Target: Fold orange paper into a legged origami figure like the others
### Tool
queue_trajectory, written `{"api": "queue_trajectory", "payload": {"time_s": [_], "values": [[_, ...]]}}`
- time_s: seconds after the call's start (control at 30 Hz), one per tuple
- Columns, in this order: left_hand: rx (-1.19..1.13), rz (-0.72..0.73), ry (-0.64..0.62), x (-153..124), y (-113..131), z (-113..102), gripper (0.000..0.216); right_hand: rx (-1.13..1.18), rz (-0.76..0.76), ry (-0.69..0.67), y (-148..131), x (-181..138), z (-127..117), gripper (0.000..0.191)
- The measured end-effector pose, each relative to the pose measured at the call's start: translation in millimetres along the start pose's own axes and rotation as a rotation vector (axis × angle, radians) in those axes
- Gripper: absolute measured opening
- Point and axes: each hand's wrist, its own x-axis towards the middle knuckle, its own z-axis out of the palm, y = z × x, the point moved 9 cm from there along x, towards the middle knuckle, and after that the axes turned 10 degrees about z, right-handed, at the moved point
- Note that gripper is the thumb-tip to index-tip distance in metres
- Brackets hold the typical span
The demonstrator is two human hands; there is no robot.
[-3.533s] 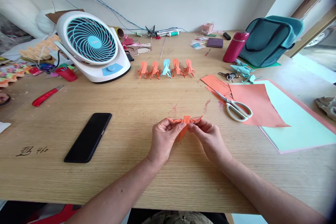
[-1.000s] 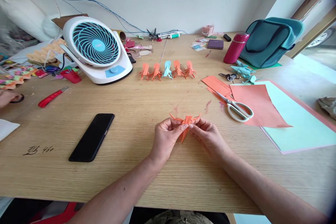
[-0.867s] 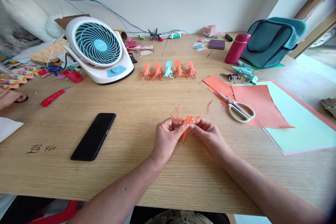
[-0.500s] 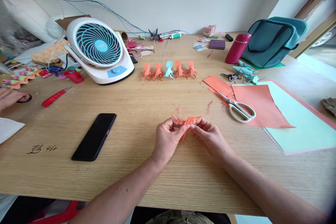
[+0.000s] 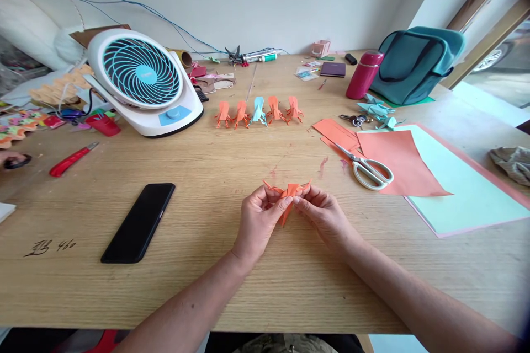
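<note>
An orange origami figure (image 5: 292, 190) with thin folded limbs is pinched between both hands, just above the table. My left hand (image 5: 264, 214) closes on its left side, thumb on the front. On the other side my right hand (image 5: 321, 210) grips it the same way, the thumb tips nearly meeting. Fingers cover part of the folds. Farther back stands a row of several finished origami figures, orange ones (image 5: 274, 110) and a light blue one (image 5: 259, 111). To the right, white-handled scissors (image 5: 368, 171) lie partly on orange paper (image 5: 408, 162).
Left of my hands lies a black phone (image 5: 138, 223), with a red utility knife (image 5: 72, 160) beyond it. A fan (image 5: 144, 77) stands at the back left. Another person's hand (image 5: 12, 160) shows at the left edge. Keys (image 5: 355, 119), a pink bottle (image 5: 365, 75) and a teal bag (image 5: 414, 66) are rightward.
The view has turned slightly right, so things on the table sit farther left. Both hands keep their pinch on the orange origami figure. The other person's hand has drawn back toward the left edge.
</note>
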Motion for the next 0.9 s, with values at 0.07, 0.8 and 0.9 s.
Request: {"api": "queue_trajectory", "payload": {"time_s": [0.07, 0.8, 0.9], "values": [[-0.061, -0.024, -0.028, -1, -1, 4, 0.027, -0.017, -0.009, -0.016, -2, -1, 2, 0.027], [-0.200, -0.167, -0.008, -6, -11, 10, 0.023, -0.303, -0.236, -0.037, -29, -10, 6, 0.018], [-0.204, -0.200, -0.022, -8, -13, 11, 0.026, -0.300, -0.228, -0.045, -29, -10, 7, 0.016]]}}
